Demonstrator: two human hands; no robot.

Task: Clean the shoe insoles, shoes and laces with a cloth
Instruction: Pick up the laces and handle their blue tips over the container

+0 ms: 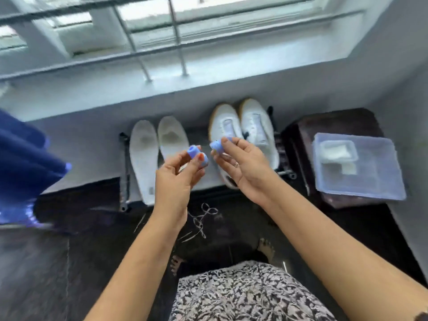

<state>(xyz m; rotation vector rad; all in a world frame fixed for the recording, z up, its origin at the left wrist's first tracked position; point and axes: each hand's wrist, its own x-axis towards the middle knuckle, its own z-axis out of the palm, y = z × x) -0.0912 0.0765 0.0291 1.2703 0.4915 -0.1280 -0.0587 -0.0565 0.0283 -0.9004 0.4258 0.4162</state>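
Two white insoles (pixel 143 158) lie side by side on a pale sheet against the wall. To their right stands a pair of white shoes (pixel 252 126) with tan soles, toes toward the wall. White laces (pixel 203 218) lie tangled on the dark floor below my hands. My left hand (pixel 178 177) pinches a small blue cap-like piece (pixel 194 152) between fingertips. My right hand (pixel 240 165) holds a second small blue piece (pixel 217 145) in front of the left shoe. A folded white cloth (pixel 337 150) sits in the clear plastic tray.
A clear plastic tray (pixel 361 181) rests on a dark wooden stool (pixel 335 121) at the right. Blue fabric (pixel 25 163) hangs at the left. A window sill with metal bars (pixel 162 70) runs above. My bare feet (pixel 266 247) stand on the dark floor.
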